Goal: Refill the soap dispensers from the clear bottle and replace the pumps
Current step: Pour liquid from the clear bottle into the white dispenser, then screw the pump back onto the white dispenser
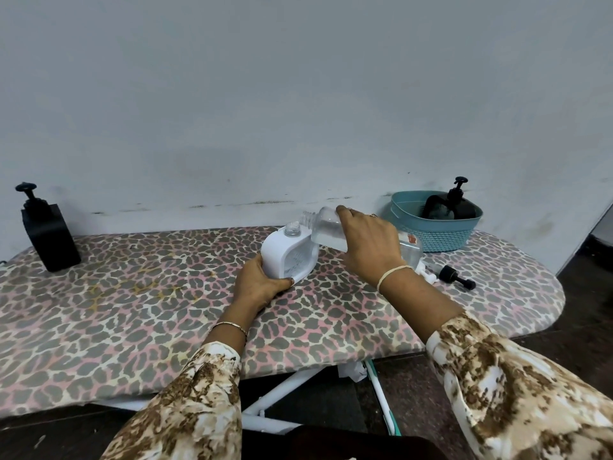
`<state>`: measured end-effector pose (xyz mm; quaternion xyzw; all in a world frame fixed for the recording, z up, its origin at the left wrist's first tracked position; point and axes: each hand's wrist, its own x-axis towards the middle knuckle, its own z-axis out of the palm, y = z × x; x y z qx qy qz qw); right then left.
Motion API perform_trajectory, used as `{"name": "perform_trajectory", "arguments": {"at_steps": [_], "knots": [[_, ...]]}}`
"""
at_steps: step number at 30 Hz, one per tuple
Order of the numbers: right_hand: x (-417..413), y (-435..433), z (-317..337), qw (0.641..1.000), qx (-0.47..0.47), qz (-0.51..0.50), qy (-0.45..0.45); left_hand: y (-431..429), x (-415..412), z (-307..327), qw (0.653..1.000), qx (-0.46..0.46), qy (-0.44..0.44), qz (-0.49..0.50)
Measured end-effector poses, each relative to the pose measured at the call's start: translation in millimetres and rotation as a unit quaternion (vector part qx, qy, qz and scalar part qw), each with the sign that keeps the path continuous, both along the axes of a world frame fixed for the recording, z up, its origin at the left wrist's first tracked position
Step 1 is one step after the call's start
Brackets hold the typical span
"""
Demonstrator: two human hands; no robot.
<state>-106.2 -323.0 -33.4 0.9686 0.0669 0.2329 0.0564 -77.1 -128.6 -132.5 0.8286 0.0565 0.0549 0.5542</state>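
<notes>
A white soap dispenser (pixel 280 252) with an open clear neck stands on the leopard-print board (pixel 132 310), its pump off. My left hand (pixel 260 283) grips its lower front edge. My right hand (pixel 368 242) holds the clear bottle (pixel 326 229), tilted with its open threaded mouth just above and right of the dispenser's neck; liquid shows inside. A loose black pump (pixel 456 277) and a white pump (pixel 426 272) lie on the board to the right, partly hidden behind my right wrist.
A black square dispenser (pixel 49 235) with its pump on stands at the far left. A teal basket (pixel 434 232) at the back right holds another black dispenser (pixel 459 207). A wall runs close behind the board. The board's white legs show below.
</notes>
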Motion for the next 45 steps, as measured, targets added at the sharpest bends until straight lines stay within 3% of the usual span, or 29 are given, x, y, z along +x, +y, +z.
{"name": "perform_trajectory", "arguments": {"at_steps": [4, 10, 17, 21, 28, 34, 40, 45], "knots": [[3.4, -9.8, -9.4, 0.992, 0.122, -0.009, 0.03, -0.5, 0.0, 0.5, 1.0, -0.007, 0.0, -0.001], [17.6, -27.9, -21.3, 0.952, 0.3, -0.063, 0.018, 0.0, -1.3, -0.8, 1.0, -0.004, -0.01, 0.001], [36.2, -38.8, -32.5, 0.858, 0.511, -0.054, -0.02, 1.8, -0.8, -5.5, 1.0, -0.003, -0.017, -0.002], [45.4, -34.1, -46.1, 0.811, 0.582, -0.048, -0.049, 4.3, -1.0, -6.6, 1.0, 0.0, -0.027, -0.014], [54.2, -24.8, -58.5, 0.827, 0.558, -0.051, -0.055, 9.4, -3.0, -7.1, 0.999, 0.0, -0.031, -0.043], [52.9, -28.3, -65.2, 0.845, 0.533, -0.045, 0.002, 11.1, -8.7, -6.5, 0.995, 0.004, -0.036, -0.097], [27.5, -55.5, -73.8, 0.894, 0.438, -0.021, 0.087, 5.7, -13.5, -4.3, 0.992, 0.057, -0.063, -0.097], [8.1, -88.6, -84.5, 0.924, 0.368, -0.093, 0.041, 3.3, -9.7, -7.9, 0.993, 0.062, -0.063, -0.079]]}}
